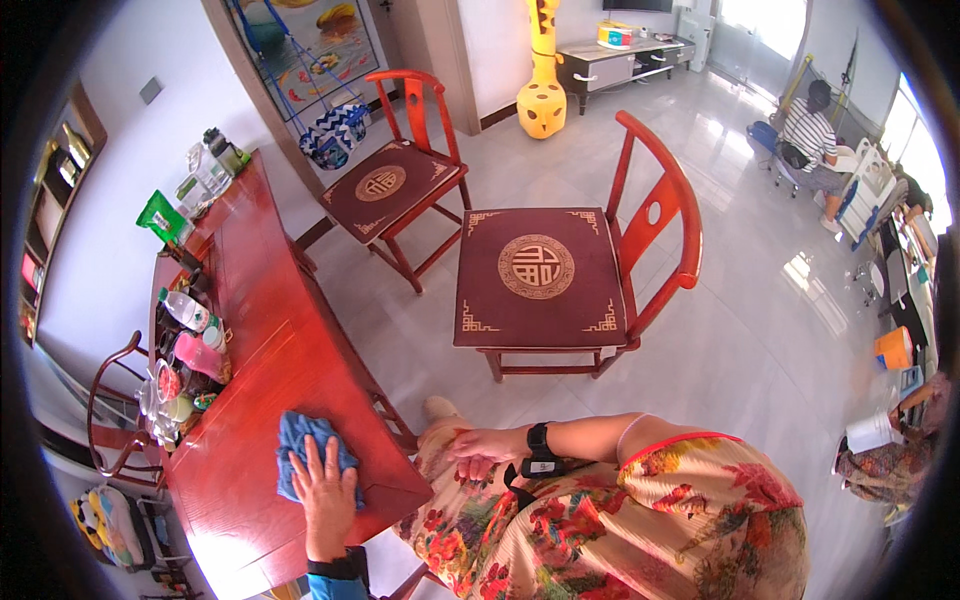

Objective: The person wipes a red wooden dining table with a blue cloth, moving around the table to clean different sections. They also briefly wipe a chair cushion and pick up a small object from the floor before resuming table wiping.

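Observation:
A crumpled blue cloth lies on the near part of a glossy red wooden table. My left hand presses down on the cloth with spread fingers, close to the table's near right corner. Black and blue material wraps that wrist. My right hand rests in front of my floral garment, its fingers loosely bent and nothing visible in them. A black watch-like band circles the right wrist.
Along the table's far side stand a plastic bottle, a pink container, jars and a green packet. Two red wooden chairs with brown cushions face the table. A seated person and another person are at the right.

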Tool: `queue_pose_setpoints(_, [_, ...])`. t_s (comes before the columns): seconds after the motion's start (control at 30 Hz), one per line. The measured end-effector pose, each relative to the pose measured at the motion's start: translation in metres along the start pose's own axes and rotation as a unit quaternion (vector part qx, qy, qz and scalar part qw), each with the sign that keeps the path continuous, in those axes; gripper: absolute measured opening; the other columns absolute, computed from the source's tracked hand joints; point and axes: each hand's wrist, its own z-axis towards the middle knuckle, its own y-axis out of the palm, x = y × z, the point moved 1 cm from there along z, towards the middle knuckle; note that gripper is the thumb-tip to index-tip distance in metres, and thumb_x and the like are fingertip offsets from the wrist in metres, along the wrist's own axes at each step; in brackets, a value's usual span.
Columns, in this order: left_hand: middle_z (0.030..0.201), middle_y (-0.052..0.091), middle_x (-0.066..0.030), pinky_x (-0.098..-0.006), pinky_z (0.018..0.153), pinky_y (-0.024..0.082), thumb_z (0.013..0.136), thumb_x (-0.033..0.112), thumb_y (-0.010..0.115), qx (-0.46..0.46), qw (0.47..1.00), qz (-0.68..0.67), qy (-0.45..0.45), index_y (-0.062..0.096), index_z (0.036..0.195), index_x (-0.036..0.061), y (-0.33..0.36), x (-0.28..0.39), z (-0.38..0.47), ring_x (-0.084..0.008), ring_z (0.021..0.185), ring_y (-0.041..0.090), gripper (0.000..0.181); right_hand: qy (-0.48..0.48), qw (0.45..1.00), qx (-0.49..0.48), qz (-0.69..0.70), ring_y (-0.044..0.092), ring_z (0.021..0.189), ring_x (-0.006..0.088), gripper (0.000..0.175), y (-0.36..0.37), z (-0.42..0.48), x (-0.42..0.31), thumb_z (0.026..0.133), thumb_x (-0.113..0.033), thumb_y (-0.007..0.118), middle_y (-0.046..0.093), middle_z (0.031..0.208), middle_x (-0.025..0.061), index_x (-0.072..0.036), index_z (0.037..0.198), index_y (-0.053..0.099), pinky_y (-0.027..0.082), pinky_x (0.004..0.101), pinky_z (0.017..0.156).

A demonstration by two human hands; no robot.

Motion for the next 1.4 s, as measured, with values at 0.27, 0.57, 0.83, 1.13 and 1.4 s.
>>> queue_pose_setpoints(0.27, [0.172,0.011,-0.0056,-0.0652,0.120,0.017,0.106,0.042,0.042,-0.039,0.979,0.044,-0.197,0.028,0.161,0.0295,0.026,-0.151,0.010,-0.0457,0.155,0.011,0.059,-0.017,0.999,0.021,-0.019,0.070,0.079,0.0167,0.042,-0.007,-0.005,0.005,0.104,-0.043,0.057,0.071,0.096,0.0104,-0.008,0.127,0.060,0.060,0.0300,0.068])
queue_pose_setpoints(0.57, [0.169,0.018,-0.0147,-0.0750,0.104,0.038,0.104,0.036,0.055,0.094,0.928,0.320,-0.166,0.022,0.163,0.0240,0.071,-0.259,-0.098,-0.0440,0.148,0.033,0.069,-0.039,0.999,-0.011,0.014,0.072,0.082,0.0196,0.041,-0.011,0.004,0.010,0.107,-0.039,0.052,0.073,0.098,0.0138,-0.004,0.129,0.056,0.060,0.0311,0.069])
queue_pose_setpoints(0.83, [0.163,0.017,-0.0320,-0.0661,0.119,0.015,0.096,0.035,0.063,0.009,0.990,-0.034,-0.138,0.029,0.159,0.0155,0.015,-0.075,-0.090,-0.0607,0.145,0.016,0.074,0.003,0.995,-0.043,0.087,0.072,0.077,0.0136,0.037,-0.004,0.003,-0.005,0.106,-0.031,0.057,0.076,0.097,0.0113,-0.009,0.136,0.061,0.060,0.0252,0.066])
queue_pose_setpoints(1.13, [0.168,0.013,-0.0210,-0.0710,0.112,0.026,0.101,0.053,0.052,-0.020,0.996,0.026,0.086,0.030,0.160,0.0243,0.001,-0.014,0.020,-0.0612,0.146,0.017,0.070,0.053,0.994,0.009,0.097,0.073,0.072,0.0205,0.030,-0.011,-0.003,-0.007,0.109,-0.024,0.049,0.071,0.102,0.0180,-0.006,0.132,0.056,0.063,0.0329,0.065])
queue_pose_setpoints(1.4, [0.171,0.011,-0.0124,-0.0668,0.118,0.022,0.104,0.057,0.041,-0.049,0.996,0.054,0.058,0.022,0.162,0.0346,-0.005,-0.086,0.131,-0.0519,0.153,0.011,0.065,0.053,0.992,0.016,0.116,0.074,0.074,0.0227,0.030,-0.020,-0.001,-0.008,0.109,-0.023,0.048,0.071,0.102,0.0200,-0.005,0.132,0.054,0.064,0.0346,0.064])
